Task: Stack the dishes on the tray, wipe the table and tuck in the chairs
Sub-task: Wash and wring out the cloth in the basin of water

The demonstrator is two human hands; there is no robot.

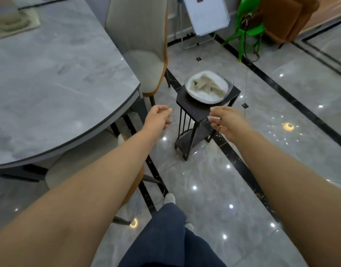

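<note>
Two bare arms reach forward over a glossy grey tiled floor (214, 182). The left hand (158, 117) is loosely curled, fingers drawn toward the thumb, holding nothing visible. The right hand (226, 120) is open, fingers spread, empty, its fingertips just at the near edge of a small black side table (196, 110). On that table sits a shallow white dish (209, 86) with a crumpled beige cloth (208, 85) lying in it; the dish overhangs the table's far corner slightly. To the left, the rounded edge of a grey marble dining table (56, 83) curves close by. A cream chair (140, 51) stands at its far side; another chair (75, 166) is tucked beneath the near edge. Open floor lies to the right and ahead, crossed by black inlay strips (293, 101).
</note>
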